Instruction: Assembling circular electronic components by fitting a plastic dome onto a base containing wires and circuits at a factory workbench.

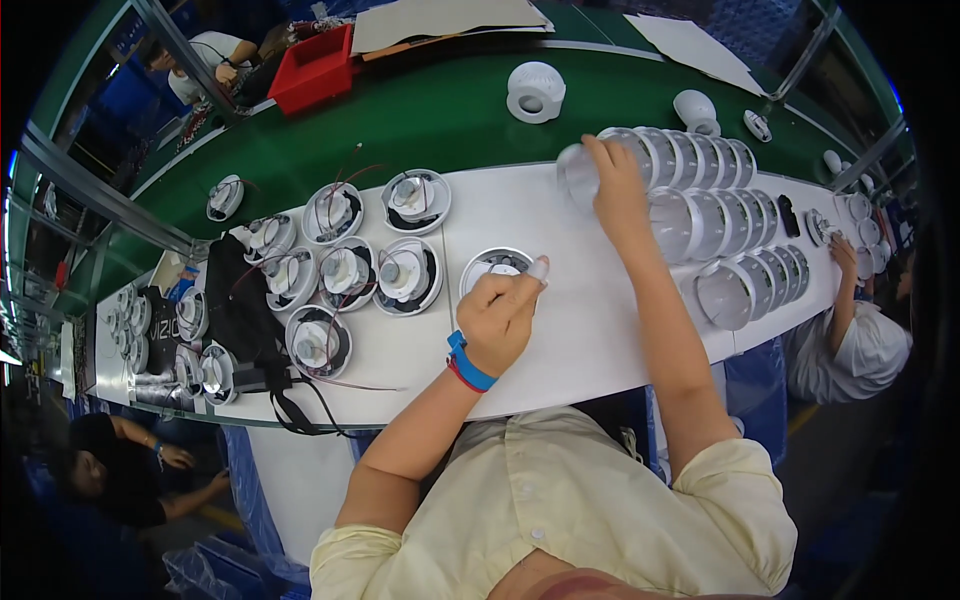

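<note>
My right hand [620, 200] reaches forward and grips a clear, cup-shaped plastic cover [577, 178] at the left end of the far row of nested covers. My left hand [497, 325], with a blue band at the wrist, is over a round white housing [483, 266] on the white table. Its fingers are bent and close together, with a whitish tip showing at one fingertip; whatever they pinch is hidden. Left of that hand, several round white housings [408, 277] with dark inner rings and thin red wires lie grouped.
More clear covers [725, 292] lie nested in rows on the right. Behind runs a green belt [450, 130] with a white rounded shell [536, 92] and a red bin [313, 70]. A black bag [240, 305] lies left. A co-worker's hand [845, 255] works at the far right.
</note>
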Demonstrator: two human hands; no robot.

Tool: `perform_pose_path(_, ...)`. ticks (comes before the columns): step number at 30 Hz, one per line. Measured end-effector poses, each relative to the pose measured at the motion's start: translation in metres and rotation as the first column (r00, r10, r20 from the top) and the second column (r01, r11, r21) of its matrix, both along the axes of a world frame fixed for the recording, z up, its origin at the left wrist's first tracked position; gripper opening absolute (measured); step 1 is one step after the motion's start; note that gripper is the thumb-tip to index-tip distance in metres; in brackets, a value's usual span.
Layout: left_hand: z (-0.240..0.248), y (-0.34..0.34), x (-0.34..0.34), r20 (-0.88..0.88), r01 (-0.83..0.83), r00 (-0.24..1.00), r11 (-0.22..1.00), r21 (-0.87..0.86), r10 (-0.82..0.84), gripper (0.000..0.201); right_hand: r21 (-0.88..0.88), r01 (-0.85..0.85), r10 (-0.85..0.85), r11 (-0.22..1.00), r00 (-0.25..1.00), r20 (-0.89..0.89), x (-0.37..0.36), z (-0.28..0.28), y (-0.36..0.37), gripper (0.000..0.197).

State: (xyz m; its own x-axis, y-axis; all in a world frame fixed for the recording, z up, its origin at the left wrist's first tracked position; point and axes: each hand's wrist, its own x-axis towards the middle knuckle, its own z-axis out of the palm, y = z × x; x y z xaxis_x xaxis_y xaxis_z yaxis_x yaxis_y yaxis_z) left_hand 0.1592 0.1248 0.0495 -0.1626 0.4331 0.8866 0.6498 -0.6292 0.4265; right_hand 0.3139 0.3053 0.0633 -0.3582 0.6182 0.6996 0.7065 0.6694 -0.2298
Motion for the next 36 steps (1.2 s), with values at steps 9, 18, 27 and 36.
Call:
perform_pose_path(9, 0.0, -0.008, 0.004, 0.373, 0.166, 0.926, 0.955, -0.245, -0.065, 0.026, -0.634, -0.31, 0.304, 0.709, 0.945, -0.122, 0.064, 0.025, -0.12, 0.088)
perform_pose_path(18, 0.001, 0.003, 0.003, 0.05, 0.021, 0.999, 0.991, -0.135, -0.015, 0.02, -0.577, -0.754, -0.031, 0.313, 0.6, -0.8, 0.014, -0.026, -0.039, 0.102)
perform_pose_path(27, 0.003, 0.001, 0.003, 0.171, 0.1, 0.983, 0.969, -0.226, -0.062, 0.014, -0.484, -0.869, -0.039, 0.106, 0.482, -0.875, 0.04, -0.024, -0.122, 0.115)
perform_pose_path(36, 0.008, 0.0, 0.006, 0.003, -0.024, 1.0, 0.939, -0.342, 0.027, 0.016, -0.564, -0.819, 0.033, 0.103, 0.57, -0.821, 0.037, -0.019, -0.132, 0.112)
